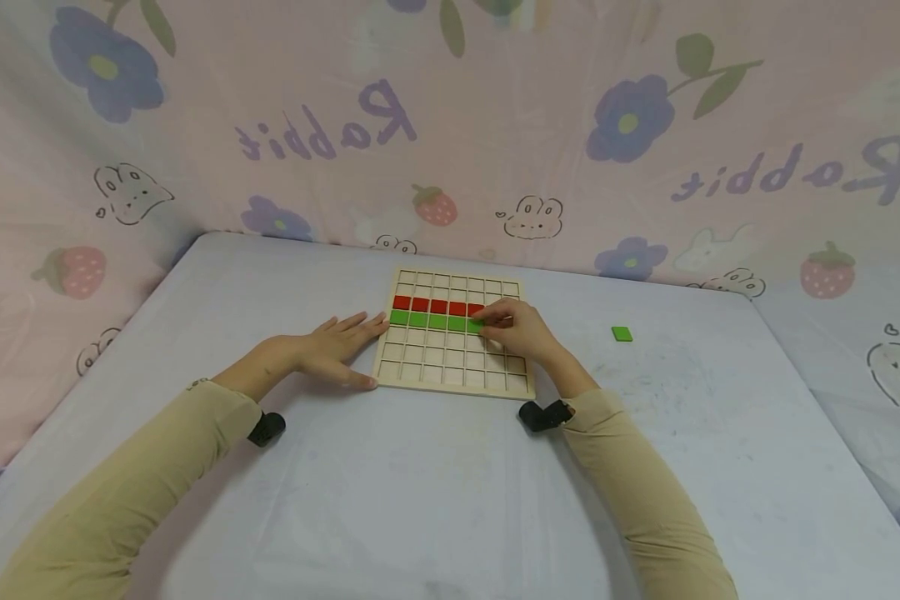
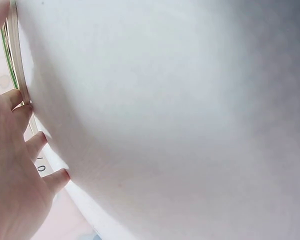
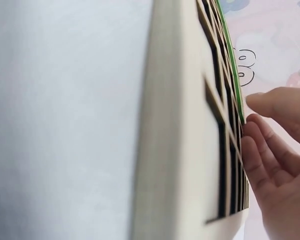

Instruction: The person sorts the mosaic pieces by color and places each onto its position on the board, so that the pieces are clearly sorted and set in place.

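A square wooden grid board (image 1: 442, 382) lies on the table, with a row of red tiles (image 1: 438, 307) and a row of green tiles (image 1: 418, 319) below it. My left hand (image 1: 330, 350) is spread flat at the board's left side, thumb and fingertips against its edge. Over the board, my right hand (image 1: 521, 332) has its fingertips at the last green tile (image 1: 475, 327) of the row. That tile sits in its cell, partly covered by the fingers. In the right wrist view a gap shows between thumb and fingers beside the green row (image 3: 234, 65).
One loose green tile (image 1: 622, 334) lies on the white tabletop (image 1: 390, 492), right of the board. Behind the table hangs a printed curtain (image 1: 480, 158). A black strap device sits at each wrist.
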A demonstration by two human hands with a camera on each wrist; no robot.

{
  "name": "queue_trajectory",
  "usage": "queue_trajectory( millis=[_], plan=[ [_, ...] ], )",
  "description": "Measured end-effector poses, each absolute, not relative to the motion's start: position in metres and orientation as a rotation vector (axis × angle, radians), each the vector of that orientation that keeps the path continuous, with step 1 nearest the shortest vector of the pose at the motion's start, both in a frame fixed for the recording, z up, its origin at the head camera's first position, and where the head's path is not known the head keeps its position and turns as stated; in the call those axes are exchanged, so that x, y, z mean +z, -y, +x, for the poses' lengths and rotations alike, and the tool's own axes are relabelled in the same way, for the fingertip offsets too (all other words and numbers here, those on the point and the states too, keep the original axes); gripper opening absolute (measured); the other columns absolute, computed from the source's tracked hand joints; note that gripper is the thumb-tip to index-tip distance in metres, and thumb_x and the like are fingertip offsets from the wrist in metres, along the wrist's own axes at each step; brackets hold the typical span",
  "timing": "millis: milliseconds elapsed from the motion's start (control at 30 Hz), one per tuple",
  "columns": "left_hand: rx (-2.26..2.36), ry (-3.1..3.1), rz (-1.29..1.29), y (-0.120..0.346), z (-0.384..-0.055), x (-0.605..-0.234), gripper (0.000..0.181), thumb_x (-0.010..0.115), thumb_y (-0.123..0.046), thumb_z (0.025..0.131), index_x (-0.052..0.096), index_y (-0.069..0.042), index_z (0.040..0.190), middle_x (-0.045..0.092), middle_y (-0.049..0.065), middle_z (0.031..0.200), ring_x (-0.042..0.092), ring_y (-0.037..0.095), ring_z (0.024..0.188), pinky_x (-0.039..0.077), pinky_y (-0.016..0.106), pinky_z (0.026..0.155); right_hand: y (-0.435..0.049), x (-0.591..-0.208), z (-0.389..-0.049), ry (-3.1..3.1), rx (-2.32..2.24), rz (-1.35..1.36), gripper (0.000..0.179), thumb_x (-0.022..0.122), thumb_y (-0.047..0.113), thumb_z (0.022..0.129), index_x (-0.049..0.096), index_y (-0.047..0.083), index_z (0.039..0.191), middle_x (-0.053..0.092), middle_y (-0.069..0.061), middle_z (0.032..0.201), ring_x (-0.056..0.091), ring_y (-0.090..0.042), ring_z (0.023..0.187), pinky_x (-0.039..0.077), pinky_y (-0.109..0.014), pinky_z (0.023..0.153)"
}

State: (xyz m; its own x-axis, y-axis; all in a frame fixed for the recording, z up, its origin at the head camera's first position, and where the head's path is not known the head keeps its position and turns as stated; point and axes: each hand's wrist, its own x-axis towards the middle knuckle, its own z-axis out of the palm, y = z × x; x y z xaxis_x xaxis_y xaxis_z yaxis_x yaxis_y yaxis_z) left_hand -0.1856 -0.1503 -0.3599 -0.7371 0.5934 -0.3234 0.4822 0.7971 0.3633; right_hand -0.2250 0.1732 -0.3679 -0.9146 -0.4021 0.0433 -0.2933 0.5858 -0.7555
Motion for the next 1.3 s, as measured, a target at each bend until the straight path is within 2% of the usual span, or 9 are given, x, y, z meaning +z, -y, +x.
queue_trajectory(
  millis=[367, 933, 1300],
  plan=[
    [0.383, -2.559, 0.812, 0.149, -0.187, -0.357, 0.096, 0.060, -0.051, 0.087, 0.008, -0.007, 0.155, 0.002, 0.014, 0.162, -0.004, 0.037, 0.148, 0.000, 0.064, 0.114, -0.181, -0.365, -0.227, -2.691, -1.294, -0.644, 0.026, 0.065, 0.005, 0.088, 0.069, 0.000, 0.114, 0.065, -0.016, 0.115, 0.062, -0.029, 0.105, 0.051, -0.042, 0.093],
    [0.380, -2.556, 0.811, 0.150, -0.185, -0.356, 0.096, 0.060, -0.051, 0.087, 0.009, -0.006, 0.154, 0.003, 0.014, 0.162, -0.002, 0.038, 0.148, 0.000, 0.064, 0.114, -0.203, -0.363, -0.222, -2.734, -1.282, -0.546, 0.026, 0.065, 0.008, 0.089, 0.069, 0.003, 0.114, 0.063, -0.015, 0.117, 0.061, -0.029, 0.107, 0.050, -0.042, 0.095],
    [0.366, -2.555, 0.818, 0.148, -0.183, -0.357, 0.095, 0.059, -0.051, 0.088, 0.009, -0.006, 0.154, 0.002, 0.014, 0.162, -0.002, 0.038, 0.148, 0.001, 0.065, 0.114, -0.224, -0.361, -0.219, -2.780, -1.312, -0.539, 0.027, 0.067, 0.006, 0.088, 0.068, -0.001, 0.114, 0.062, -0.020, 0.119, 0.062, -0.034, 0.107, 0.052, -0.044, 0.093]
  ],
)
